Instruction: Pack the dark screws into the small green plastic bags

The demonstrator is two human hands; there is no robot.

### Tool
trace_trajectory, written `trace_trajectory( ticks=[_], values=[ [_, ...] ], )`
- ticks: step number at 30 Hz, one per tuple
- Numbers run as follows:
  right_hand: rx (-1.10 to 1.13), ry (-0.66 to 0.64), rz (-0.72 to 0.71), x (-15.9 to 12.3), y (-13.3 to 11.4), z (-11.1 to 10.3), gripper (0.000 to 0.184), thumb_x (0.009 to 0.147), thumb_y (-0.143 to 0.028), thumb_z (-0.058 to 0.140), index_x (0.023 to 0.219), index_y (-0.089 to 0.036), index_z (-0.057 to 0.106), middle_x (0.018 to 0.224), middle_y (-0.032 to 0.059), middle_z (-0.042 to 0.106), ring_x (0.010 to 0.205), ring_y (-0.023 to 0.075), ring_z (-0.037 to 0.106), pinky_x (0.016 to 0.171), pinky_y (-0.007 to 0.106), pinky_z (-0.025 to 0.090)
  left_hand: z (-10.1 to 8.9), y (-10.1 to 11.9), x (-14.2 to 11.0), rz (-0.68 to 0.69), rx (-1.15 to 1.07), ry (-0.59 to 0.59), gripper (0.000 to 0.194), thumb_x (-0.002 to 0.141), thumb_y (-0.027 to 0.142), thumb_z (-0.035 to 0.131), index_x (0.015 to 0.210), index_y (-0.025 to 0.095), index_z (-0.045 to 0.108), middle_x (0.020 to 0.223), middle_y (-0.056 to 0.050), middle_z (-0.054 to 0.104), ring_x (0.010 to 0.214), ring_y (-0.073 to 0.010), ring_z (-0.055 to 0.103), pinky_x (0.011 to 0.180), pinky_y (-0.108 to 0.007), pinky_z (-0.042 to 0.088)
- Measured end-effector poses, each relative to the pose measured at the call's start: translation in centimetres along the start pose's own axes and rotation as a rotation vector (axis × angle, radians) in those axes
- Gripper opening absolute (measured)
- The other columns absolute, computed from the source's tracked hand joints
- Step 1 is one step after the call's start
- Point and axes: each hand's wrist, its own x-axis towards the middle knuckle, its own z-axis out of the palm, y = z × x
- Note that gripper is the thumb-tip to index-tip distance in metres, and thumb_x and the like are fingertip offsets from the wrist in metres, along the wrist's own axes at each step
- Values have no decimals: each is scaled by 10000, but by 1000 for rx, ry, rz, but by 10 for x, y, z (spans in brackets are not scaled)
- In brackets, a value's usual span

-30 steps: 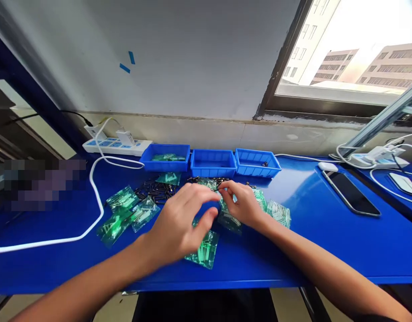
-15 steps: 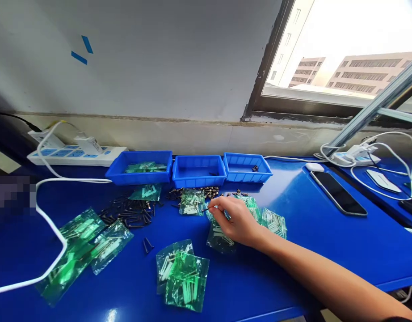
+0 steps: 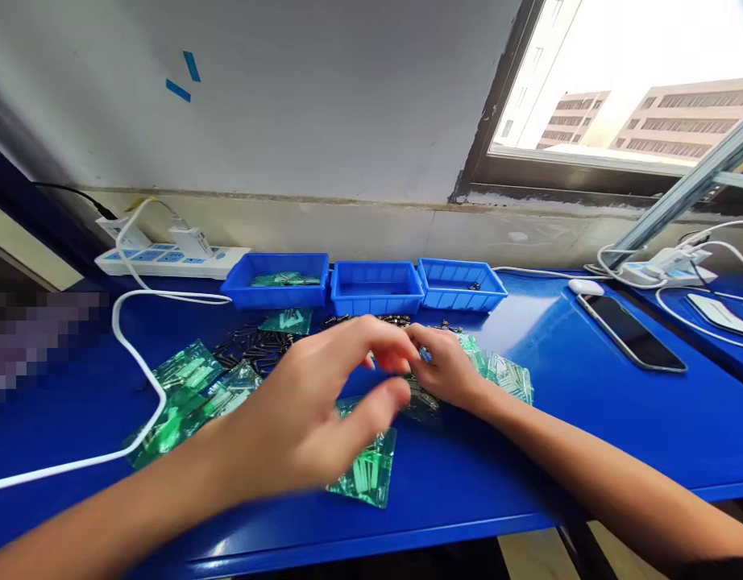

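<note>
My left hand (image 3: 323,403) is blurred and reaches across the middle of the table, thumb and fingers apart with nothing between them. Its fingertips come close to my right hand (image 3: 445,366), whose fingers are pinched together. The thin dark screw seen in that pinch half a second ago is now hidden behind my left fingers. Under and around the right hand lie green plastic packets (image 3: 509,379) of light plugs and screws. Below my left hand is another green packet (image 3: 371,475), partly covered. A pile of dark screws (image 3: 251,346) lies to the left, with brassy fasteners (image 3: 396,321) behind the hands.
Three blue bins stand along the wall: the left bin (image 3: 232,290) holds green packets, the middle bin (image 3: 377,304) and the right bin (image 3: 462,300) stand beside it. A white cable (image 3: 130,346) curves from a power strip (image 3: 109,262). A phone (image 3: 634,334) lies at right.
My left hand has come into view from the lower left and reached toward my right hand. My right hand stays pinched in nearly the same place. The view has shifted slightly.
</note>
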Motion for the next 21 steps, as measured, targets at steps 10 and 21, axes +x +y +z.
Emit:
trace_trajectory(
  ticks=[10,21],
  values=[
    [0,-20,-64,-4,-2,-1,191,894,-209,437,749,-184,559,638,22,640,571,112,570,551,214,426,41,-43,20,159,253,-87,162,884,230,448,962,155,568,819,-46,666,724,-164,616,626,-276,493],
    [-46,-4,-111,-6,-2,-2,178,887,-208,464,758,-180,583,659,15,668,587,108,599,560,202,420,-7,-24,29,26,250,150,184,897,233,429,815,180,585,675,16,641,577,-109,573,551,-229,441]
  ],
)
